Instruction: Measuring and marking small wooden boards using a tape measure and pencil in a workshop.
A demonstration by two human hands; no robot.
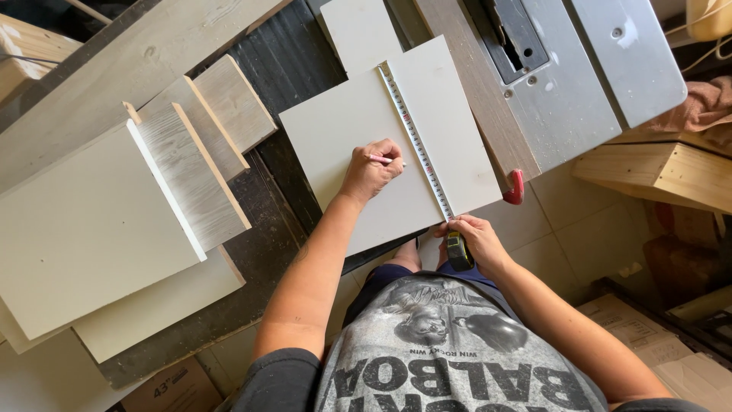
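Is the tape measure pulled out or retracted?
Pulled out. The tape measure blade lies flat across the white panel, its case under the right hand; the left hand holds a pencil.

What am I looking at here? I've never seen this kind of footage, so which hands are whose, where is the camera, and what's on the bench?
There is no machine: a person works with bare hands, and the single picture comes from a camera on their head, looking down. Their left hand holds a thin pink pencil with its tip on a flat off-white rectangular panel. Their right hand pins a yellow-and-black tape measure case at the panel's near edge, with the white tape blade stretched across the panel. The panel rests on a dark workbench. To the left lie stacked offcut boards, pale and wood-grained. Beyond sits a grey metal table saw top.
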